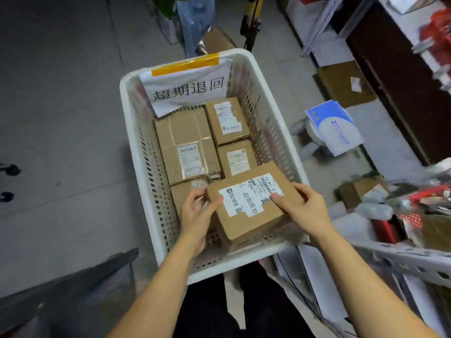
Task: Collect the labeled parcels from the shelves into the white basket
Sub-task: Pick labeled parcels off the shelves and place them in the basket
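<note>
Head view: looking down into the white basket (pixel 134 142), which stands on a grey floor beside a shelf.
Held parcel (pixel 246 223): a brown carton, tilted, over the near right corner of the basket and just above its rim.
Left hand (pixel 197 215): grip closed on the held parcel's left end, with the thumb on top at the label's edge and the fingers curled round the side.
Right hand (pixel 305 208): grip closed on the right end, with the thumb on the label and the fingers wrapped over the far edge.
Parcel label (pixel 246 200): white, with a barcode at the right end; the large characters begin 超期, and the rest is too blurred to read.
Sign (pixel 188 91): white paper fixed to the far wall with yellow tape (pixel 185 65), reading 超期退回.
Other parcels: a large taped carton (pixel 188 132) lies at far left, and two smaller cartons (pixel 227 132) (pixel 236 148) lie to its right. Each bears a white label whose print is illegible.
Edges: the cartons lie packed against one another, close to the slotted walls.
Room: slotted basket floor shows near the front wall beneath the held parcel. A perforated metal shelf (pixel 402 262) and a blue-and-white packet (pixel 334 128) crowd the right side.
</note>
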